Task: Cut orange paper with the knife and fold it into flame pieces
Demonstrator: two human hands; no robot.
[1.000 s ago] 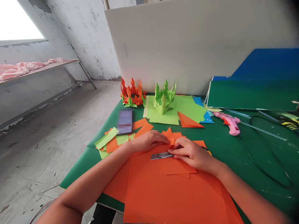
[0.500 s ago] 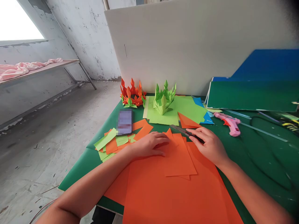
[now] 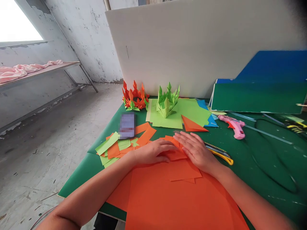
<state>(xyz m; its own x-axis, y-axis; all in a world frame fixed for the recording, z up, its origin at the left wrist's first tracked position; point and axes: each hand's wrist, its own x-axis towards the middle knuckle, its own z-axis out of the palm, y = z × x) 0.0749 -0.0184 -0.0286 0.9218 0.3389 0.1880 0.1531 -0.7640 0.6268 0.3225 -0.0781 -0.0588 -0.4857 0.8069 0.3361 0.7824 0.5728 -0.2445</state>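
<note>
One folded orange sheet (image 3: 176,155) lies in front of the green crown (image 3: 166,109), probably kept from slipping by the loosely spread left hand (image 3: 155,151) and flattened right hand (image 3: 198,152). I cannot tell whether the latter grips the grey strip (image 3: 177,131) there.

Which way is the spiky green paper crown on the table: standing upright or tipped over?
Upright. The spiky green folded-paper crown stands on flat light-green paper, its base down and pointed tips up.
</note>
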